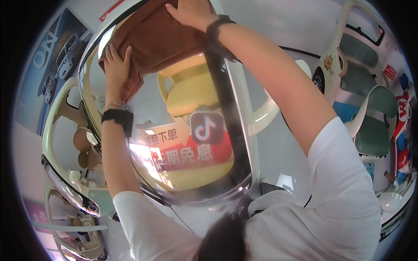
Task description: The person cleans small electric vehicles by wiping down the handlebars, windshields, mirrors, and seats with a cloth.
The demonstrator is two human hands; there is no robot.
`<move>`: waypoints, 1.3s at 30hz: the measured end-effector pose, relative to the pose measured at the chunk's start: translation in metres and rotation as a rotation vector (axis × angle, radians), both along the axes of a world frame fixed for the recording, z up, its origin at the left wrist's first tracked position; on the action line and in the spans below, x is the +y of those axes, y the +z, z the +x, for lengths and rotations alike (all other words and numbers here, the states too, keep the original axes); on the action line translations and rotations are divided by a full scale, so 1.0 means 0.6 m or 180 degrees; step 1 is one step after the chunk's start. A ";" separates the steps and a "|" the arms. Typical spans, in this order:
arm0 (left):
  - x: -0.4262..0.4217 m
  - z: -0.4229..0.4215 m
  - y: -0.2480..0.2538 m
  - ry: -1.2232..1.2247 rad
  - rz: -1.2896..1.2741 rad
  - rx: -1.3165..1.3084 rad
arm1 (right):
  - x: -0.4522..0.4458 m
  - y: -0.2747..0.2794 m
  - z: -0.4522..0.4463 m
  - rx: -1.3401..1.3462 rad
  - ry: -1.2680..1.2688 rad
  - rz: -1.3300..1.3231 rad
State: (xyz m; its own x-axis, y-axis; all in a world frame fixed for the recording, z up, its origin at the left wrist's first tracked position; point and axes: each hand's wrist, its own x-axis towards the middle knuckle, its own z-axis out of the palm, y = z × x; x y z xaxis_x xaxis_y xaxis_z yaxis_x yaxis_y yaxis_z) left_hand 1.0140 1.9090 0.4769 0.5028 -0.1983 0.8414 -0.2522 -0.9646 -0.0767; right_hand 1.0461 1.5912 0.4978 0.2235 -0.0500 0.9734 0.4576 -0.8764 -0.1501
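Note:
A brown cloth (pixel 161 37) lies spread over the upper part of a small vehicle's curved windshield (pixel 143 98). My left hand (pixel 116 67) rests on the cloth's left side, its fingers stretched out and apart. Farther up, my right hand (pixel 193 14) lies on the cloth near its upper right, a finger extended; the top edge of the view cuts off part of this hand. Black bands circle both wrists. Lower on the glass are a red and orange sticker (pixel 191 152) with white characters and a dark music-note logo (pixel 206 127). A yellow seat (pixel 191 89) shows through the glass.
To the right stands an open cream vehicle with green seats (pixel 376 137); a white side mirror (pixel 263 115) juts out from the windshield's right side. More small vehicles (pixel 72 152) stand at the left, below a wall poster (pixel 52 69) of cars.

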 end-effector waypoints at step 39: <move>-0.217 -0.690 -0.749 0.0119 -0.0498 0.1278 | 0.011 -0.518 -0.563 0.1793 0.1720 -0.1019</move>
